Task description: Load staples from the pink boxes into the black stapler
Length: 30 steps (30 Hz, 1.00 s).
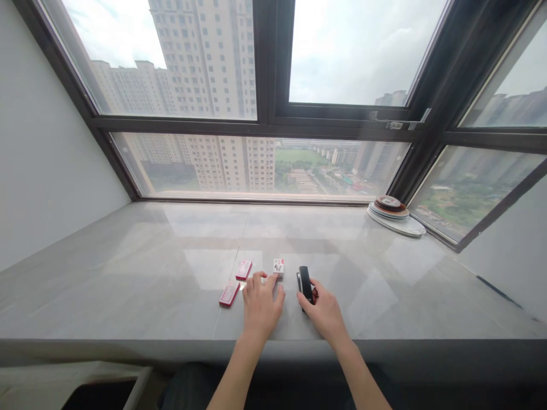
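1. Right hand (325, 310), lower right of centre: thumb and fingers pinch a black stapler (305, 281).
2. Left hand (261, 304), lower centre: fingers loosely spread, one fingertip perhaps touching the small white box (278, 266).
3. Two pink-edged boxes (229, 294) lie just left of that hand, lower left of centre.

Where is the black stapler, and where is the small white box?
Black stapler (305, 281), head view: on its black upper cover.
Small white box (278, 266), head view: on its printed face.
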{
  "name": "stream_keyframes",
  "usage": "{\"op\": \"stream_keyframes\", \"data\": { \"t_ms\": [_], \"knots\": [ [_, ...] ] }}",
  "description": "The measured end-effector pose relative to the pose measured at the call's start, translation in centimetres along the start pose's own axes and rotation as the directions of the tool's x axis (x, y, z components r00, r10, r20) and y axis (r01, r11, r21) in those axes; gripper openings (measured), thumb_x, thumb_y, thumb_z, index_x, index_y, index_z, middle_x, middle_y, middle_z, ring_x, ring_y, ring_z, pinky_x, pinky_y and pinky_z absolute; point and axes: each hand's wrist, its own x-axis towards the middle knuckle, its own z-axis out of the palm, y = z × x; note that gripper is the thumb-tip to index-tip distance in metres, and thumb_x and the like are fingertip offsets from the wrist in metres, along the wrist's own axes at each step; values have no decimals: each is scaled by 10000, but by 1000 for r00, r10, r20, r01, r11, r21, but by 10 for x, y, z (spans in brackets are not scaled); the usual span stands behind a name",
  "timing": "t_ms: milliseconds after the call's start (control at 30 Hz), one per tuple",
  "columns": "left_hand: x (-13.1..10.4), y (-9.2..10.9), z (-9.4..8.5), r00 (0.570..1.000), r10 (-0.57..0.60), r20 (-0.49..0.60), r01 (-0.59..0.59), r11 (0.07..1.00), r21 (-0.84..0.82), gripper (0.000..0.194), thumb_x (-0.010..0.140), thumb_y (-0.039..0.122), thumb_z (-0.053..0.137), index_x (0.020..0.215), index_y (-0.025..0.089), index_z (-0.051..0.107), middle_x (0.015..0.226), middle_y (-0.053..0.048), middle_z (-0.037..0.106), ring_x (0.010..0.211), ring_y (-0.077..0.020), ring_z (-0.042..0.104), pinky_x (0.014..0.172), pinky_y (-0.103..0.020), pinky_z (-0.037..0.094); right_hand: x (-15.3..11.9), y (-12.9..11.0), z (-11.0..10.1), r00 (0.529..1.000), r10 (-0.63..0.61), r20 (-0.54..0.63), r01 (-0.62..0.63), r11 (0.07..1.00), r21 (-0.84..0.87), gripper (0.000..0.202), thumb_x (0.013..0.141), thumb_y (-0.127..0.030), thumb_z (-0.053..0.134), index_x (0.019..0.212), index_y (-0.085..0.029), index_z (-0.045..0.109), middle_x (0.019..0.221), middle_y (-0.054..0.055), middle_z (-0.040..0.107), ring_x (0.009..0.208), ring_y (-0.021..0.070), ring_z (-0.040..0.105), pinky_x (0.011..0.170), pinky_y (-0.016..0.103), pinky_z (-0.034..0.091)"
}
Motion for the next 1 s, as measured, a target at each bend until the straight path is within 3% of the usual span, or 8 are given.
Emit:
{"op": "stream_keyframes", "data": {
  "t_ms": [133,233,367,467,567,767,900,1000],
  "knots": [
    [10,-8,9,999,-45,-4,45,999,14,457,907,319,617,1357,270,554,1284,-97,510,1205,-295,468,976,-431,402,-7,6,-17,1000,11,21,-9,996,-92,529,846,-474,637,1329,-263,591,792,-11,660,706,187,631,687,289,451],
    [4,-22,6,993,-116,27,115,993,7,366,896,356,626,1239,229,604,1229,-102,536,1168,-296,491,956,-429,414,-3,12,-36,999,-32,-17,28,981,-194,462,834,-437,655,1264,-268,628,969,26,689,835,215,651,748,313,469],
    [-13,-21,-4,981,78,176,-51,987,-154,311,872,379,670,1171,294,649,1332,-72,532,1240,-299,484,1033,-463,397,11,5,-45,970,-236,59,243,953,-181,354,873,-281,584,1215,-242,667,1180,72,675,1122,250,604,980,353,445],
    [-21,-14,-11,935,263,237,-187,935,-301,453,853,400,710,1292,359,606,1500,-43,450,1373,-317,410,1126,-510,350,16,-12,-34,948,-294,123,309,944,-118,408,891,-228,547,1287,-219,643,1232,88,665,1176,247,585,1046,361,416],
    [-24,-13,-15,908,315,277,-203,908,-367,472,864,395,702,1323,368,595,1478,-43,503,1372,-314,445,1153,-524,349,13,-36,-15,943,-304,135,315,947,-69,400,887,-269,590,1282,-230,644,1239,85,664,1157,248,596,1004,342,437],
    [-24,-23,-21,888,351,299,-215,889,-404,521,877,330,689,1380,357,554,1503,-29,512,1430,-281,420,1199,-482,341,10,-69,13,978,-205,34,207,966,-154,243,796,-442,715,926,-238,711,937,63,714,879,236,641,788,314,439],
    [-24,-29,-23,902,292,317,-164,912,-376,495,877,366,686,1358,334,574,1570,-43,435,1457,-297,387,1196,-494,348,23,-59,3,995,-57,-85,71,983,167,337,874,-544,595,947,-231,698,916,43,728,843,211,660,762,303,470],
    [-23,-32,-25,903,281,324,-146,912,-383,460,876,352,678,1327,317,592,1579,-55,420,1463,-300,382,1196,-491,348,30,-26,-17,989,140,-55,-87,834,544,475,940,-596,437,991,-193,682,998,83,731,903,222,692,732,302,543]
  ]
}}
